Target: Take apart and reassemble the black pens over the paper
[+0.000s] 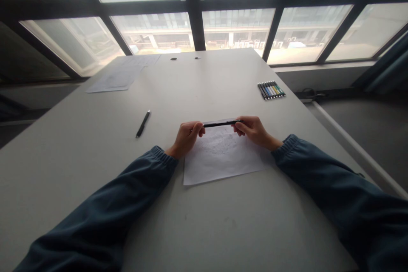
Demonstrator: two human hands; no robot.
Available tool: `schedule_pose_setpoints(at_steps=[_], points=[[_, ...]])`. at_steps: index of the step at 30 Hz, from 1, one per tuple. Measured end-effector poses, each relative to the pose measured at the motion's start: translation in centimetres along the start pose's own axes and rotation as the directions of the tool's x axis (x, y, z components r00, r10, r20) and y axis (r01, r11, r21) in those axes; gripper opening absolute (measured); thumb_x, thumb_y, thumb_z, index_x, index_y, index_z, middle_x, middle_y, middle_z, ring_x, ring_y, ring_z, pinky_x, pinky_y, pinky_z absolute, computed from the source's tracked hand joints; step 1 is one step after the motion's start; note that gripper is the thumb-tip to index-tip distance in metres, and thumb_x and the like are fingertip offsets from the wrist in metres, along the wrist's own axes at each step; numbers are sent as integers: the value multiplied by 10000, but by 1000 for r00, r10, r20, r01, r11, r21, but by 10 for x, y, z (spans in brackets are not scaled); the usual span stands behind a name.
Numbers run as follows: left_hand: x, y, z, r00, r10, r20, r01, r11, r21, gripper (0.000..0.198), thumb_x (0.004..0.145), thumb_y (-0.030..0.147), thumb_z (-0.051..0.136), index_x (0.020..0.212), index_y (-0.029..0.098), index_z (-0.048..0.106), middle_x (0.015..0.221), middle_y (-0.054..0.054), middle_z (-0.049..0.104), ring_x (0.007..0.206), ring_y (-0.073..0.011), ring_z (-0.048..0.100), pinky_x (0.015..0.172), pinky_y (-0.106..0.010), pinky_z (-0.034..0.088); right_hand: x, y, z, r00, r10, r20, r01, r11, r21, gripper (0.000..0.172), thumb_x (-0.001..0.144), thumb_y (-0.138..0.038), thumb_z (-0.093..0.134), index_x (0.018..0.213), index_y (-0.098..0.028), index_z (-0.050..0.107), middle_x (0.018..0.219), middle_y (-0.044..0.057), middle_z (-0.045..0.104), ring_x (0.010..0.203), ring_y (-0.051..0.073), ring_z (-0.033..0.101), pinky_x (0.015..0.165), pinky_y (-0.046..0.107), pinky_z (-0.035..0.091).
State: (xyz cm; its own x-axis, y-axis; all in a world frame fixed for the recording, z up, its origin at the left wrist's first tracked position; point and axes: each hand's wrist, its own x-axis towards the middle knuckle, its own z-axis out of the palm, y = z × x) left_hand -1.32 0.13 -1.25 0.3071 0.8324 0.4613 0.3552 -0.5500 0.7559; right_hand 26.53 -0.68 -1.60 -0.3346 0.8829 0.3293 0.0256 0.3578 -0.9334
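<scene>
Over a white table point(207, 238) spanning the lower frame and a sheet of paper point(219, 165) just below centre; pinching, between fingers of left hand point(185, 138) and right hand point(255, 131), both ends of a black pen point(219, 124) mid-frame, probably to steady it.

Head view, forward and down

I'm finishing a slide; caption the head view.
Left hand and right hand hold a black pen by its ends over a marked paper sheet.

Papers point(116, 78) are lying by the table's point(204, 89) far-left corner; a row of pens point(271, 90) is resting near its right edge.
</scene>
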Motion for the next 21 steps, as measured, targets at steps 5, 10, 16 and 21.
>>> schedule_pose_setpoints(at_steps=[5, 10, 16, 21], points=[[2, 0, 1, 996, 25, -82, -26, 1000, -12, 432, 939, 568, 595, 1148, 198, 672, 892, -52, 728, 787, -157, 684, 691, -267, 527, 1, -5, 0, 998, 31, -54, -29, 999, 45, 428, 882, -566, 676, 791, -149, 698, 664, 32, 648, 537, 110, 532, 492, 250, 413], [3, 5, 3, 981, 124, -150, -105, 986, 127, 379, 844, 426, 767, 1127, 196, 660, 971, -54, 745, 746, -126, 681, 665, -239, 546, 2, -7, 1, 994, 56, -94, -48, 995, 84, 422, 857, -560, 707, 778, -146, 702, 648, 28, 647, 518, 105, 527, 470, 246, 393], [1, 7, 3, 968, 171, -182, -136, 972, 190, 157, 905, 335, 708, 953, 185, 704, 876, -29, 729, 688, -99, 641, 620, -208, 524, 3, -5, 0, 994, 55, -95, -46, 995, 91, 413, 863, -548, 703, 776, -143, 705, 637, 22, 643, 506, 101, 525, 463, 245, 385], [1, 7, 3, 973, 162, -167, -130, 974, 186, 163, 910, 342, 696, 925, 180, 700, 868, -32, 713, 673, -96, 613, 573, -195, 493, 2, -7, 0, 993, 59, -99, -51, 996, 79, 417, 865, -548, 699, 770, -142, 703, 638, 25, 642, 511, 103, 524, 468, 247, 393]])
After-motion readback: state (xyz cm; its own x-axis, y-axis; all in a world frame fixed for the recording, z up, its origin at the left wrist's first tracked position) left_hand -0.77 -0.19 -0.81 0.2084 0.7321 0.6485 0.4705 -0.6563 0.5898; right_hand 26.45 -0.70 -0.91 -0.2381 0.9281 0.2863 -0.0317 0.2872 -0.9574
